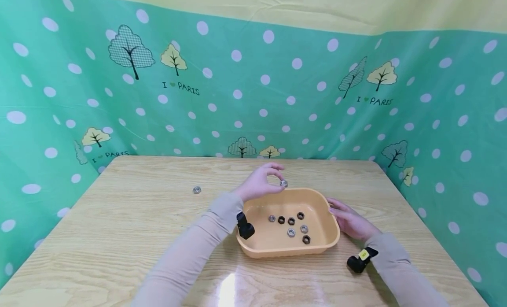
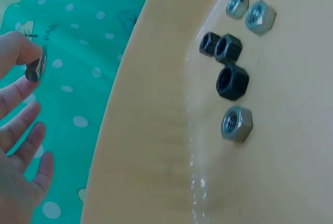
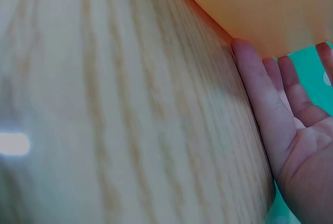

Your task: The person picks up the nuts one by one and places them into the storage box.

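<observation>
My left hand [image 1: 259, 183] pinches a silver hex nut [image 1: 283, 183] between thumb and finger above the far rim of a tan plastic bin [image 1: 273, 253]. Its other fingers are spread apart, as the left wrist view shows. At the bin's right end, my right hand [image 1: 352, 220] touches the outer wall with fairly straight fingers [image 3: 255, 73]; the thumb's contact is hard to make out. Several hex nuts lie loose inside the bin, some silver [image 2: 237, 124], others black [image 2: 232, 82]. A lone silver nut [image 1: 196, 190] lies on the table, left of the bin.
The bin stands on a light wood-grain table [image 1: 130, 219]. A green dotted cloth [image 1: 237, 109] printed with trees hangs behind the table and along its sides. Each wrist wears a small black camera [image 1: 358, 264].
</observation>
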The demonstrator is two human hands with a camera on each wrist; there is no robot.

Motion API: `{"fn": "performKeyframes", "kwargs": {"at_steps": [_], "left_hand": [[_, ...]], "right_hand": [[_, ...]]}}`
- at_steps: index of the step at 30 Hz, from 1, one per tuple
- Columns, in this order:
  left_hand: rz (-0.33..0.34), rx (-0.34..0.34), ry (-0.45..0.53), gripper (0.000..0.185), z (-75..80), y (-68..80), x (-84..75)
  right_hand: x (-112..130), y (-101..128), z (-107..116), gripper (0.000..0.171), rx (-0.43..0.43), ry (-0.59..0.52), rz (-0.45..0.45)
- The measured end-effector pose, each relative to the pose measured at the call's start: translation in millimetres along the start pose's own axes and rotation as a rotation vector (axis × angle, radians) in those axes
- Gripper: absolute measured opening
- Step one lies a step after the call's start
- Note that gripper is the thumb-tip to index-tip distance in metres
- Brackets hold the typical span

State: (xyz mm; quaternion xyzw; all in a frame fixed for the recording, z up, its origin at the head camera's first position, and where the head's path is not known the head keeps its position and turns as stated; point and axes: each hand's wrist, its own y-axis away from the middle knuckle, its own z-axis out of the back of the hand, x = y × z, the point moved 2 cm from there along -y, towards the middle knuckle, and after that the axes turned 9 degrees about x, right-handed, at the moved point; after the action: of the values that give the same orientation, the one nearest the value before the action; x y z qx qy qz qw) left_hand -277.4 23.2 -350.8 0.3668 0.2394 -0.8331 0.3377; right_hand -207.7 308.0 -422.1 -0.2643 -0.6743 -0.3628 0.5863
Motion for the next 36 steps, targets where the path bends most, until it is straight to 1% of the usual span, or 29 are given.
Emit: {"fn": "performKeyframes", "kwargs": {"at_steps": [6,12,15,20,24,27,31,36], "left_hand": [[-0.006,0.009,0.003,0.015,-6.5,-1.7,-0.8],[0.001,0.037,-0.017,0.015,-15.1,-1.4,-1.4],[-0.006,0.049,-0.017,0.014,-18.2,-0.6,-3.6],[-0.019,0.09,-0.035,0.011,-22.3,1.0,-7.5],[-0.025,0.119,-0.05,0.011,-25.4,2.2,-10.1],[-0.025,0.15,-0.059,0.012,-28.1,2.9,-12.2],[-0.03,0.209,-0.082,0.012,-31.4,3.8,-14.8],[-0.066,0.285,-0.12,0.014,-35.4,3.9,-15.6]], "right_hand": [[0.2,0.1,0.7,0.057,-0.009,-0.006,0.002],[-0.1,-0.3,-0.3,0.041,0.009,-0.027,0.015],[-0.6,-0.2,-0.2,0.038,0.005,-0.028,0.014],[-1.2,-0.6,0.8,0.037,0.003,-0.028,0.01],[-1.2,-0.7,1.7,0.032,0.006,-0.025,0.013],[-1.0,-0.6,1.9,0.029,0.012,-0.023,0.017],[-1.3,-0.7,2.0,0.028,0.017,-0.027,0.018],[-1.5,-1.1,2.3,0.034,0.005,-0.024,0.013]]}}
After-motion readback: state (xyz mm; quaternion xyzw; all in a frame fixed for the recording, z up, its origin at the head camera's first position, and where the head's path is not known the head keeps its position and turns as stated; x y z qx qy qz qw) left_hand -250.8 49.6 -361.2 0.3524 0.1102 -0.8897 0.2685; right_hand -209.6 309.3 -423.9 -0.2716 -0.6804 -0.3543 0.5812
